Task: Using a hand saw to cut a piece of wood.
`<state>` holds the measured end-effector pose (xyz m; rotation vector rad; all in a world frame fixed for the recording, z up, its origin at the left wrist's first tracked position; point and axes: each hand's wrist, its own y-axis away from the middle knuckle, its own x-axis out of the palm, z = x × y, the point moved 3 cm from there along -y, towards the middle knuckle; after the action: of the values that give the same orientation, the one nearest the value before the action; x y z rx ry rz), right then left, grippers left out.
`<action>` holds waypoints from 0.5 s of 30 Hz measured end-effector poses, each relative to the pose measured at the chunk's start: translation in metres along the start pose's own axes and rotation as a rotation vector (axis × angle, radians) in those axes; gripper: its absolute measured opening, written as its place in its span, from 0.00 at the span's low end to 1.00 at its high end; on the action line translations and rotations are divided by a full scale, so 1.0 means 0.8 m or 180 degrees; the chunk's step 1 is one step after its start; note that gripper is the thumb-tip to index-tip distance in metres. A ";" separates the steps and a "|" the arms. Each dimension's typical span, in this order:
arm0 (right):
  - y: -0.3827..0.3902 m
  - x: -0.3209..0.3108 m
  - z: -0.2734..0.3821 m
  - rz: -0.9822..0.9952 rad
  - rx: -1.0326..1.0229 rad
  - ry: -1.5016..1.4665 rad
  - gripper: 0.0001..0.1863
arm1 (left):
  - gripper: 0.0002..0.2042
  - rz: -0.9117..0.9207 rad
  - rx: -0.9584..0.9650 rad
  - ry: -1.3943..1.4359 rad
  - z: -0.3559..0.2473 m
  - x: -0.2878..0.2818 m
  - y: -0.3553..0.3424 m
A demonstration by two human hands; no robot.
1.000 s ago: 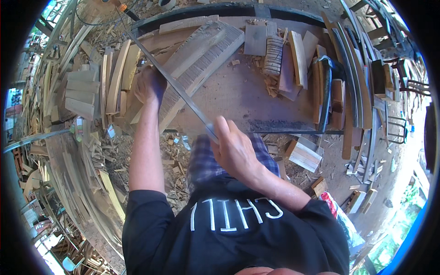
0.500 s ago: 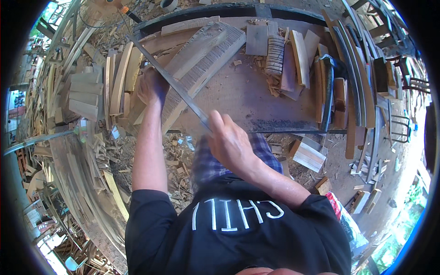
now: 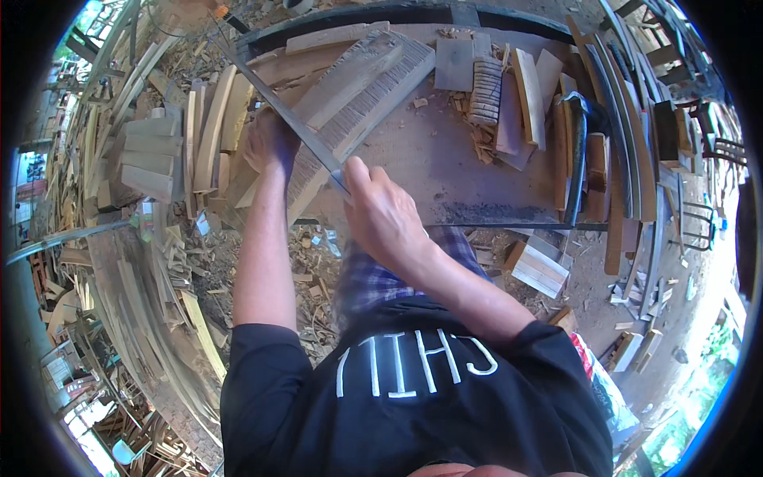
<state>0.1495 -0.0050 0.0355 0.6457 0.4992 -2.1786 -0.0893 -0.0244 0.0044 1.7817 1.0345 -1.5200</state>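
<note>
In my closed right hand (image 3: 385, 215) is the near end of a long narrow saw (image 3: 296, 126), its grip hidden by my fingers. The straight metal blade runs away to the upper left. It crosses a thick wooden block (image 3: 362, 95) lying slantwise on the workbench (image 3: 445, 175); many close parallel cuts mark the block's faces. My left hand (image 3: 272, 143) is closed on the block's left side, just left of the blade, with its fingertips partly hidden. Whether the teeth are in the wood I cannot tell.
Several wooden strips (image 3: 214, 131) stand left of the block. On the bench's right lie a notched wood piece (image 3: 486, 91), boards and a dark curved bar (image 3: 574, 163). An orange-and-black handle (image 3: 230, 17) is beyond the far left corner. Wood scraps (image 3: 318, 294) litter the ground.
My right hand has moved forward and slightly left, pushing the saw along its length. My left hand stays at the block. The whole view has shifted slightly.
</note>
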 end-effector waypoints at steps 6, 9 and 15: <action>0.043 -0.018 -0.011 0.0169 0.0175 -0.0090 0.15 | 0.14 -0.0043 -0.0564 0.0104 -0.012 -0.006 0.007; 0.039 -0.018 -0.005 0.0242 0.0331 -0.0231 0.13 | 0.14 -0.0047 -0.0337 -0.0094 -0.008 -0.006 0.005; -0.001 0.004 -0.004 0.0040 0.0081 0.0058 0.15 | 0.14 0.0053 -0.0237 -0.0071 -0.008 -0.003 0.004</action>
<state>0.1478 -0.0048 0.0310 0.6812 0.4763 -2.1720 -0.0830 -0.0216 0.0077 1.7145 1.0492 -1.4688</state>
